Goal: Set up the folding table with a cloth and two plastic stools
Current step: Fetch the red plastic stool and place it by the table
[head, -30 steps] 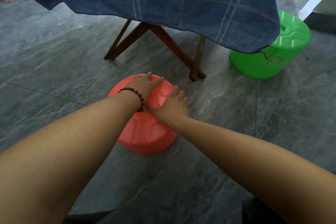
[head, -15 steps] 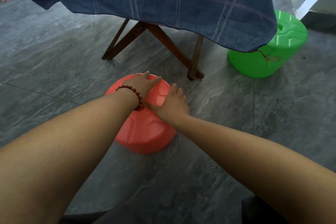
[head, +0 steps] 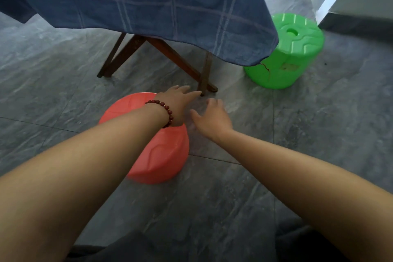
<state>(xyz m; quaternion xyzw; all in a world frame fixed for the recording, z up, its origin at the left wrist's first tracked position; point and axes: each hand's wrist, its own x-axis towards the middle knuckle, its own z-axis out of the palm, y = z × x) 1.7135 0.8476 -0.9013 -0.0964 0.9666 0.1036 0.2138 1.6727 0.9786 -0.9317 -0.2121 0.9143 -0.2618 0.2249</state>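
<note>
The folding bench [head: 170,55] stood in the upper half of the frame, its dark wooden crossed legs planted on the grey tiled floor [head: 319,134]. A blue checked cloth [head: 148,6] was draped over it and hung low enough to hide the top, its corner falling in front of the green stool [head: 295,53]. That stool sat upright on the floor at the upper right, just beside the bench, with a thin crack running down its near wall.

The red stool [head: 161,155] sat upright on the floor left of centre, in front of the bench and well apart from the green one.

The left hand [head: 177,102], with a bracelet [head: 167,112] of dark red beads at the wrist, reached over the far right edge of the red stool. Its fingers were straight and pointed toward the foot of the nearest bench leg, so the grip was wide and held nothing. Whether the heel of the hand touched the stool could not be told.

The right hand [head: 212,117] hung over bare floor just right of the red stool, apart from it, fingers loosely spread and slightly blurred; its grip was likewise wide and held nothing. The two hands were near each other but not touching
</note>
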